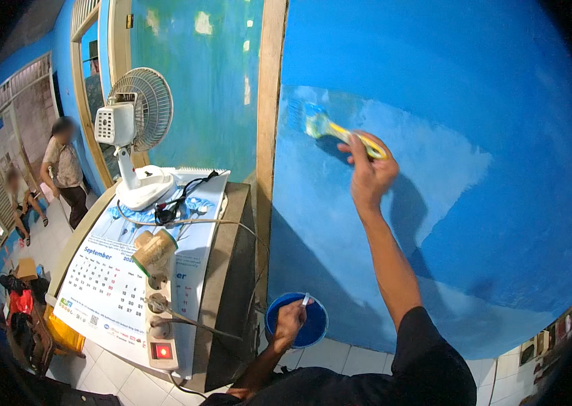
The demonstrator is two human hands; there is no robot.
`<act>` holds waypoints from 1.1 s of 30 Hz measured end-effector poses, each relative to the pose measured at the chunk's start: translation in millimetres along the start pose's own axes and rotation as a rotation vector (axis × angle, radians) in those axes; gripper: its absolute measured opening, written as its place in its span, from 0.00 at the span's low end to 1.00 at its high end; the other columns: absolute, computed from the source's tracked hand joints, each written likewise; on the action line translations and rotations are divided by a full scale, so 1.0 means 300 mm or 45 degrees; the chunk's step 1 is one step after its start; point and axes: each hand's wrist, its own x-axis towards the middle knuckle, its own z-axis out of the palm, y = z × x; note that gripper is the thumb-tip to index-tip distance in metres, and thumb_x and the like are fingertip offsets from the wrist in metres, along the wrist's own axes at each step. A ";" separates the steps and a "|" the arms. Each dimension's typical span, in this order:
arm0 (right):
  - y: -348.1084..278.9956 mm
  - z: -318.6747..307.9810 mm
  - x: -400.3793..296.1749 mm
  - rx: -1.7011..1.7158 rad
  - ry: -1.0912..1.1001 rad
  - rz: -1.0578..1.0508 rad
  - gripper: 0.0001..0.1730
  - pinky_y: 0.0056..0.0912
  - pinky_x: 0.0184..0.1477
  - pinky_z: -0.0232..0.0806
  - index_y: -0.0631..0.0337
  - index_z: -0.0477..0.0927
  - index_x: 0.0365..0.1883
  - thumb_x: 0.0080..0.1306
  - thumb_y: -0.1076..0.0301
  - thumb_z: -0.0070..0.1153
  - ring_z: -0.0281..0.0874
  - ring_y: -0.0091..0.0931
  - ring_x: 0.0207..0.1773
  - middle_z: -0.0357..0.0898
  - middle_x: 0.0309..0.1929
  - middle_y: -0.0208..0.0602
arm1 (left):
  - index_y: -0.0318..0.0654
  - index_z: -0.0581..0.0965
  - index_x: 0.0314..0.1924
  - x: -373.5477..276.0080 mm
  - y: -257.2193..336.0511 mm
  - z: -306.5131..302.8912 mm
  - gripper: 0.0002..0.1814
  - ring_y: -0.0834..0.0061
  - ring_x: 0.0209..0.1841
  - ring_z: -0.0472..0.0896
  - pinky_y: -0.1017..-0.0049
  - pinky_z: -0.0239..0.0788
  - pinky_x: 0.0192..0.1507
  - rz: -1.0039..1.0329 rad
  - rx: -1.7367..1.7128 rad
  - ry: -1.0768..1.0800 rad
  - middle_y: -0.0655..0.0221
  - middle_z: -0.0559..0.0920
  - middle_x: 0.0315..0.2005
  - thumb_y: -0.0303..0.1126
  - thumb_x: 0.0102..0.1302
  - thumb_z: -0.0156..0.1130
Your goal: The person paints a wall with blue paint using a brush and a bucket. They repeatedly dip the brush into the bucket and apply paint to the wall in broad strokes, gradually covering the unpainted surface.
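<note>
My right hand (374, 170) grips the yellow handle of a paintbrush (339, 131). Blue paint coats its bristles, which meet the wall (433, 147) close to the wooden door frame (269, 111). Around the brush lies a paler blue patch, bordered above and to the right by deeper blue. Lower down, my left hand (290, 322) holds a bucket of blue paint (319, 325) by its rim or handle; the fingers hide which. A light-coloured strip stands up at the bucket's edge beside my fingers.
On a cabinet (225, 243) at left are a white desk fan (136, 127), calendar sheets (98, 284) and a power strip (164, 352) with a lit red switch. A cable (245, 226) hangs off the cabinet toward the bucket. Two people (65, 167) are farther back.
</note>
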 end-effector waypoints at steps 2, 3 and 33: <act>0.013 0.084 0.048 -0.015 0.012 -0.065 0.09 0.18 0.28 0.66 0.70 0.82 0.40 0.66 0.71 0.61 0.85 0.24 0.31 0.84 0.31 0.37 | 0.33 0.80 0.51 0.007 -0.035 -0.007 0.17 0.86 0.20 0.60 0.82 0.51 0.23 -0.100 -0.091 -0.019 0.79 0.67 0.18 0.30 0.72 0.45; 0.022 0.109 0.063 -0.022 0.020 -0.077 0.10 0.18 0.28 0.66 0.70 0.83 0.40 0.65 0.71 0.61 0.85 0.24 0.31 0.84 0.31 0.38 | 0.33 0.80 0.51 0.008 -0.045 -0.010 0.17 0.86 0.20 0.60 0.82 0.51 0.23 -0.152 -0.135 -0.031 0.79 0.67 0.18 0.30 0.72 0.45; 0.137 0.145 0.106 -0.096 0.079 -0.317 0.10 0.24 0.31 0.71 0.66 0.84 0.35 0.62 0.66 0.65 0.81 0.20 0.28 0.84 0.26 0.35 | 0.30 0.78 0.53 0.027 -0.023 -0.048 0.19 0.86 0.17 0.58 0.82 0.48 0.17 -0.096 -0.161 -0.167 0.79 0.65 0.18 0.33 0.73 0.45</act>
